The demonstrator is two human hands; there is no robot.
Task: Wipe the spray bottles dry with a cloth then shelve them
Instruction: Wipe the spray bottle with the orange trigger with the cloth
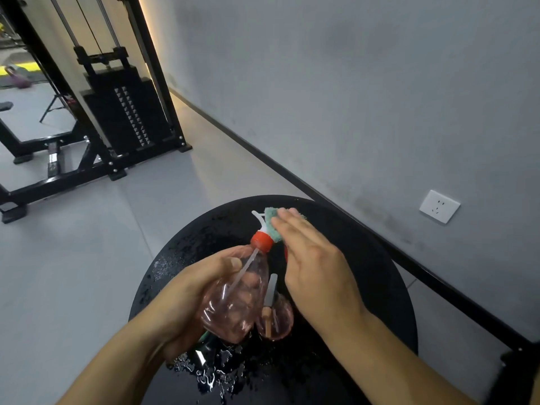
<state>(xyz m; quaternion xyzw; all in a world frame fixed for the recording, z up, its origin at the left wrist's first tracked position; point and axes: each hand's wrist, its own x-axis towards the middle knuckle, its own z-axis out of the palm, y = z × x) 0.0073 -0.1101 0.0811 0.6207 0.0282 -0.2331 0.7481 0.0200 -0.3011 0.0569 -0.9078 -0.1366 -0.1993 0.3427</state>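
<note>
Spray bottle (233,299), clear pink with no label I can read, sits tilted in the left hand (187,290), which is wrapped around its body over the wet black round table (365,258). Right hand (315,258) has its fingers flat, pressing a teal cloth (273,226) against the white nozzle by the red cap (262,240).

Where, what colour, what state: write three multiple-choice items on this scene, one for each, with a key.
1. Where is the cloth? A. in a bucket B. against the bottle's nozzle C. on a shelf
2. What colour is the cap? A. blue B. red C. yellow
3. How is the table? A. wet B. dry C. tipped over
Key: B, the right hand presses it there; B, it shows red below the nozzle; A, droplets glisten on it.
</note>
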